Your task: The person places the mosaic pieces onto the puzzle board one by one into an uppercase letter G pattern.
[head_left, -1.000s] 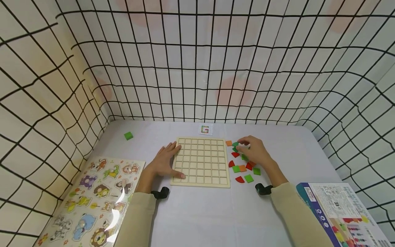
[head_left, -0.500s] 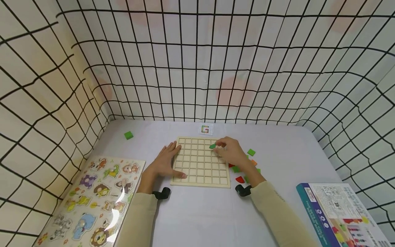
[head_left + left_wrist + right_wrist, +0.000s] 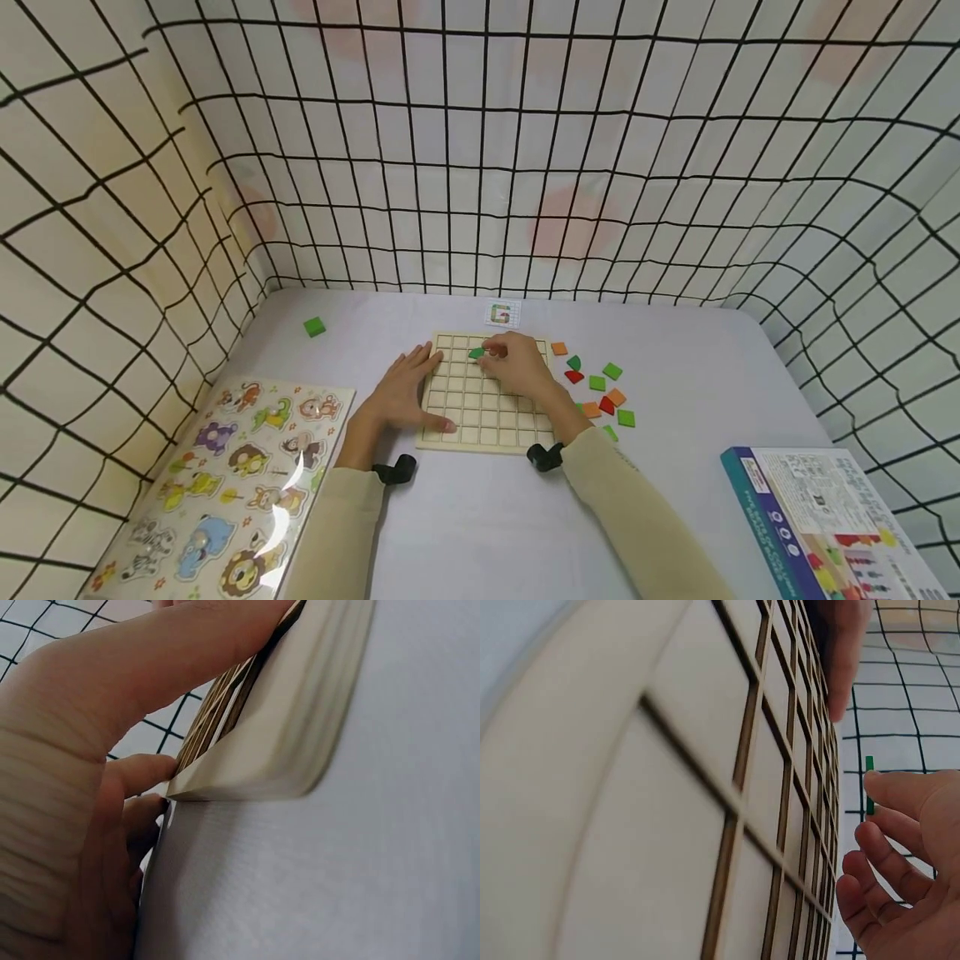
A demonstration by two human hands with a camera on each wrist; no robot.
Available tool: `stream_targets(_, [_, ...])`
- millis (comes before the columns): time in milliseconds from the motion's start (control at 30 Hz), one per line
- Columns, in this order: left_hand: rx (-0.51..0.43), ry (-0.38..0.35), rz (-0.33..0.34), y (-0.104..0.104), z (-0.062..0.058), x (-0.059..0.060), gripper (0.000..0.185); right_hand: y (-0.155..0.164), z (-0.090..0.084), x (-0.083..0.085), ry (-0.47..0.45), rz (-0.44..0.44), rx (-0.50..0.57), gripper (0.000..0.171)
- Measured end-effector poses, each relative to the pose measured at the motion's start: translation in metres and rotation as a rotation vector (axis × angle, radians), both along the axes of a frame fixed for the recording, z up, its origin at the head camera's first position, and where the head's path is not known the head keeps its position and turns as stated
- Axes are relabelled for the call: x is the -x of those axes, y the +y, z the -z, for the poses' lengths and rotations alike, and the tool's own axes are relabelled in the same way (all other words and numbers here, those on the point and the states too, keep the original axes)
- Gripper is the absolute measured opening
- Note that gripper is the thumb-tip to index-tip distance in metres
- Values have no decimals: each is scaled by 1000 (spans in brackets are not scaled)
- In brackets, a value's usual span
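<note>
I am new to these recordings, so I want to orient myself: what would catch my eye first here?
First, the square wooden grid board at the table's centre, where the right hand pinches a small green flat piece over its far rows. The left hand holds the board's left edge. Loose green, orange and red pieces lie right of the board.

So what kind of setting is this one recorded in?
Probably a small tabletop recording booth, not a lived-in room: a cream cloth backdrop with a black grid walls in a white table that holds a wooden grid puzzle board, an animal peg puzzle and a blue game box.
</note>
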State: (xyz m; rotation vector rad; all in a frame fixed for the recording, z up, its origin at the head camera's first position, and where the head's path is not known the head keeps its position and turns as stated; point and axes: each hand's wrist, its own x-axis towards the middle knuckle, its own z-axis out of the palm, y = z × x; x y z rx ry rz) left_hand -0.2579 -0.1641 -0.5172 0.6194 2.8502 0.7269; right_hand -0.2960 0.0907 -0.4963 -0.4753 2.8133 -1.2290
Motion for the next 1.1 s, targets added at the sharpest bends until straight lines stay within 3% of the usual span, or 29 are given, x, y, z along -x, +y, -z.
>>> stream_targets(333, [3, 27, -18, 0, 1, 1, 132, -28, 5, 6, -27, 18, -38, 32])
stream_targets(1100, [27, 41, -36, 3, 2, 3, 131, -34, 5, 9, -43, 31, -66, 33])
